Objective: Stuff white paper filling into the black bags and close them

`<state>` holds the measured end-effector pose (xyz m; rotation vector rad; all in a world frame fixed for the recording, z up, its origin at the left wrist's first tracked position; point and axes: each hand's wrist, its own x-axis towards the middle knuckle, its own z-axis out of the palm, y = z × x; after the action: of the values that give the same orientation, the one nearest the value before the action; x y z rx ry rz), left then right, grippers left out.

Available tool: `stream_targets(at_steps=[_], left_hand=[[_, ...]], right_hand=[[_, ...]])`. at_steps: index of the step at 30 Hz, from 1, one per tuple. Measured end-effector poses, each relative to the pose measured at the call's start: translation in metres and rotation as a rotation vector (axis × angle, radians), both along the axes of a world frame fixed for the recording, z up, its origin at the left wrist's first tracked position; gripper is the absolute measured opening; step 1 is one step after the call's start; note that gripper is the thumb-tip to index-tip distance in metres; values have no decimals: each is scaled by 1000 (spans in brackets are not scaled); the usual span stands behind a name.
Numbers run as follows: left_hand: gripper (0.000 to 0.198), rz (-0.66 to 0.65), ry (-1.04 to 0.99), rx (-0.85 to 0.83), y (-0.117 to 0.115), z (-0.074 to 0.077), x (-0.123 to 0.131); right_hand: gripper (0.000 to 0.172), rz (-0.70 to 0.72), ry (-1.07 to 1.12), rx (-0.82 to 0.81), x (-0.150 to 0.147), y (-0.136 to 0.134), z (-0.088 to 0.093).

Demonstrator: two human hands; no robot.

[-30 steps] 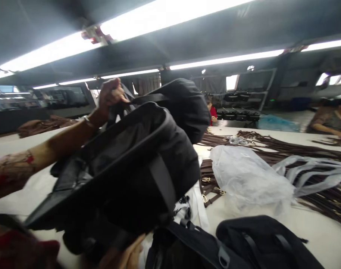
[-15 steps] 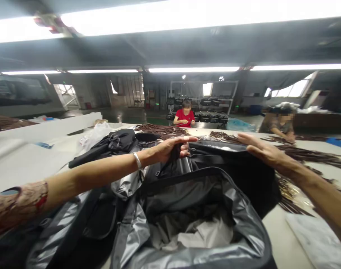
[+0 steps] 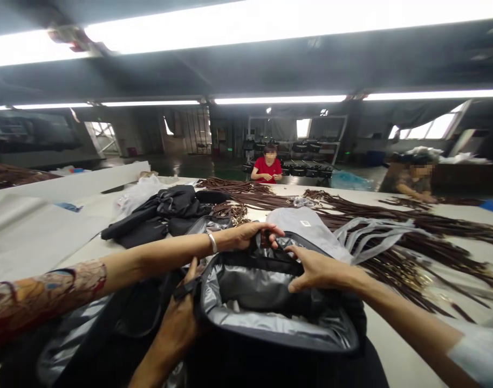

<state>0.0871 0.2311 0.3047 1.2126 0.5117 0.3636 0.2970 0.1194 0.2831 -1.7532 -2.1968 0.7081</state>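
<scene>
A black insulated bag [image 3: 279, 337] with a shiny silver lining stands in front of me, its top opening facing up. My left hand [image 3: 177, 318] grips its left side by a dark strap or edge, thumb upward. My right hand [image 3: 321, 267] is at the back rim, thumb over the inside and fingertips by the edge. A co-worker's hand [image 3: 258, 234], with a bracelet and a patterned sleeve, reaches in from the left. Its curled fingers are on dark material at the back of the opening, close to my right fingertips. Pale contents lie inside, mostly hidden.
More black bags [image 3: 165, 210] lie to the left. A light grey piece [image 3: 303, 223] with pale straps [image 3: 376, 231] lies behind the bag. Brown straps [image 3: 424, 221] with metal fittings cover the right and back. A person in red [image 3: 266, 168] sits across the table.
My left hand has come into view on the bag's side. My right hand has moved down and left to the back rim. The black part behind has shifted, revealing the grey piece and pale straps.
</scene>
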Motion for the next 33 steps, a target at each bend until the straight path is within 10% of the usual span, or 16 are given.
stream_targets(at_steps=[4, 10, 12, 20, 28, 33], left_hand=[[24, 56, 55, 39, -32, -8, -20], [34, 421, -5, 346, -151, -91, -105], [35, 490, -17, 392, -163, -97, -111], [40, 184, -121, 164, -113, 4, -44], [37, -52, -204, 77, -109, 38, 24], [31, 103, -174, 117, -91, 51, 37]], right_hand=[[77, 32, 280, 59, -18, 32, -21], [36, -3, 304, 48, -55, 57, -51], [32, -25, 284, 99, -59, 53, -59], [19, -67, 92, 302, -28, -3, -23], [21, 0, -160, 538, -4, -57, 72], [31, -278, 142, 617, 44, -84, 93]])
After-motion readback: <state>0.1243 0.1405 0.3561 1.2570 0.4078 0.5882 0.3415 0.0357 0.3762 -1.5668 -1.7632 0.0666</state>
